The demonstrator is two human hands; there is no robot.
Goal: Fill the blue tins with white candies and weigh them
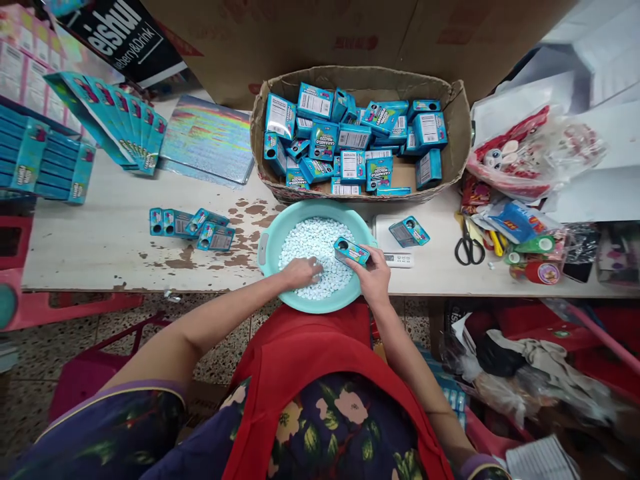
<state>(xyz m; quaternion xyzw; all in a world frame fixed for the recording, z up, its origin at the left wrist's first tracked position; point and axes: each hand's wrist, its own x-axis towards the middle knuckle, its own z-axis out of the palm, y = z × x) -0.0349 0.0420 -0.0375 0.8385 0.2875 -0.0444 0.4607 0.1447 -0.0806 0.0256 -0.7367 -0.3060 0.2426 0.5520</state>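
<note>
A mint-green basin (268, 250) full of small white candies (316, 233) sits at the table's front edge. My left hand (301, 273) reaches into it, fingers curled down among the candies and partly hidden by them. Over the basin's right side, my right hand (374, 272) grips a small blue candy box (352, 251) tilted toward the left, with a dark round opening on its end. Right of the basin, another blue box (409, 231) lies on a white digital scale (400, 260). Several more blue boxes (193, 227) lie on the table to the left.
Behind the basin stands a cut-down cardboard box (463, 133) holding many blue candy boxes. Flat unfolded cartons (120, 123) and a shiny holographic sheet (207, 140) lie at left. Black scissors (469, 249), tape rolls and a plastic bag of toys (520, 157) are at right.
</note>
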